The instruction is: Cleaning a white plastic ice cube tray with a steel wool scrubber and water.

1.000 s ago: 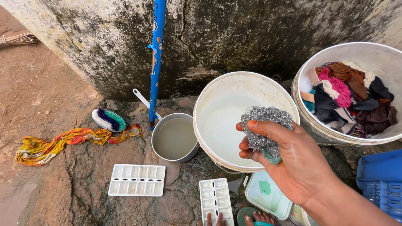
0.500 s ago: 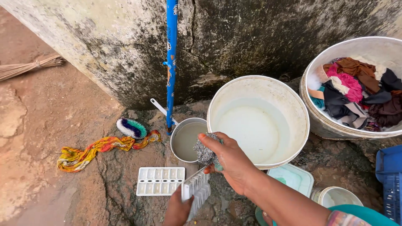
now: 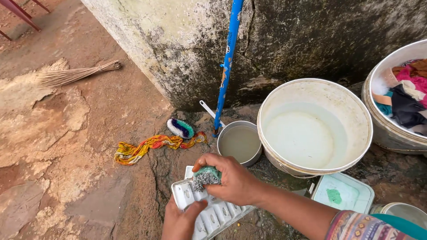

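My right hand [image 3: 231, 180] is closed around a steel wool scrubber [image 3: 205, 178] with a green piece on top, pressing it onto a white ice cube tray [image 3: 212, 212]. My left hand [image 3: 180, 222] holds the near end of that tray from below, tilting it up off the ground. Part of a second white tray shows just behind the first, under my right hand. A white bucket [image 3: 356, 111] of cloudy water stands just right of my hands.
A small metal pot [image 3: 240, 143] of murky water sits by a blue pole [image 3: 227, 62] against the mossy wall. A scrub brush [image 3: 180, 128], multicoloured cloth strip [image 3: 147, 146], broom [image 3: 75, 73], basin of clothes [image 3: 402, 98] and pale green lid [image 3: 341, 194] lie around.
My right hand carried the scrubber from above the bucket down to the tray. My left hand lifted the tray. The view shifted left, showing more ground and the broom.
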